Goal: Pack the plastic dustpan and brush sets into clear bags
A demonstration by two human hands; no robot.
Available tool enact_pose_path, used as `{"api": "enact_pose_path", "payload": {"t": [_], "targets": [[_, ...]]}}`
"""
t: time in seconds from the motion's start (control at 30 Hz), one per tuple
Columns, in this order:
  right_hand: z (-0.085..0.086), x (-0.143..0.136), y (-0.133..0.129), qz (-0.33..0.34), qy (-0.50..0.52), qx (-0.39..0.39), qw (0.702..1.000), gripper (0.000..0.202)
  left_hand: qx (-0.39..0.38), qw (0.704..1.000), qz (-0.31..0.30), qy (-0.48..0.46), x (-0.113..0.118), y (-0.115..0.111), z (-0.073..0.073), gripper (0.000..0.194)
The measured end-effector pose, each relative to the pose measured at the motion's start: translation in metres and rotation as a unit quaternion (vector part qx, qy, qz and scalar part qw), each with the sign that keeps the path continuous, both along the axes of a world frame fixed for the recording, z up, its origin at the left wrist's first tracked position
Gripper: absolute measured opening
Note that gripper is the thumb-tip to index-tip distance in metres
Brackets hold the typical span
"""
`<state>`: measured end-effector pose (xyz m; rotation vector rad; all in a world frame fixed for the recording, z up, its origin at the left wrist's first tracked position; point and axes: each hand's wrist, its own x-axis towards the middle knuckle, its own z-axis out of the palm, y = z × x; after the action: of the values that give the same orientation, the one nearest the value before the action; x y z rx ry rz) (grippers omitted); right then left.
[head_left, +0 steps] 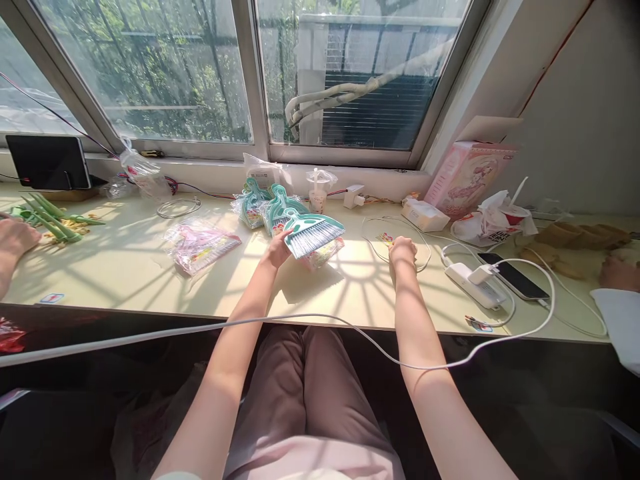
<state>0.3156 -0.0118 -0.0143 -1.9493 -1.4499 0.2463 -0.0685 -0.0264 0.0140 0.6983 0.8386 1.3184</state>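
Observation:
A green and white brush and dustpan set (314, 233) is raised over the middle of the table, its bristles facing the front. My left hand (278, 249) is closed on the left end of this set. Just behind it lie more green sets (279, 203) in clear wrappers, and a pink wrapped packet (325, 255) shows partly under it. My right hand (403, 252) is closed on the tabletop, beside a small colourful card (385, 239) and inside a loop of thin cable. Whether its fingers hold the card's edge or anything else is too small to tell.
Pink wrapped packets (200, 245) lie left of centre. A power strip (475, 285), a phone (514, 277) and white cables are on the right; one cable crosses over my forearms. Other people's hands (17, 239) show at both sides. A cup (319, 193) stands near the window.

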Motion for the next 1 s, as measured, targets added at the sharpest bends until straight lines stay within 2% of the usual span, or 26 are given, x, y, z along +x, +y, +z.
{"api": "enact_pose_path", "payload": {"t": [0.1,0.17,0.23,0.3,0.37,0.43,0.53,0.6,0.77,1.0], "targets": [[0.003,-0.009,0.002,-0.04,-0.076,-0.018,0.996,0.016,0.004,1.0,-0.008,-0.004,0.001,-0.002,0.001,0.035],[0.009,-0.018,-0.001,-0.067,-0.112,0.036,0.991,0.023,0.007,1.0,-0.01,-0.002,0.002,-0.004,0.003,0.042],[0.019,-0.031,-0.007,-0.096,-0.081,0.109,0.986,0.03,0.007,1.0,-0.014,0.003,0.003,-0.007,0.004,0.046],[0.031,-0.049,-0.013,-0.109,-0.004,0.155,0.982,0.04,0.0,1.0,-0.021,0.012,0.004,-0.008,0.005,0.046],[0.041,-0.072,-0.02,-0.083,0.073,0.196,0.974,0.047,-0.011,0.999,-0.023,0.02,0.004,-0.008,0.005,0.041],[0.046,-0.098,-0.03,-0.002,0.116,0.242,0.963,0.048,-0.021,0.999,-0.024,0.023,0.004,-0.006,0.003,0.038],[0.043,-0.133,-0.045,0.154,0.109,0.264,0.946,0.041,-0.017,1.0,-0.018,0.014,0.003,-0.001,-0.002,0.038],[0.038,-0.151,-0.053,0.213,0.077,0.247,0.942,0.034,-0.001,1.0,-0.012,0.006,0.002,0.0,-0.004,0.038],[0.029,-0.171,-0.06,0.241,-0.007,0.215,0.946,0.022,0.02,0.999,-0.026,0.019,0.001,-0.002,-0.005,0.028],[0.03,-0.167,-0.055,0.211,-0.089,0.208,0.951,0.02,0.048,0.998,-0.018,0.027,-0.001,-0.002,-0.005,0.028]]}}
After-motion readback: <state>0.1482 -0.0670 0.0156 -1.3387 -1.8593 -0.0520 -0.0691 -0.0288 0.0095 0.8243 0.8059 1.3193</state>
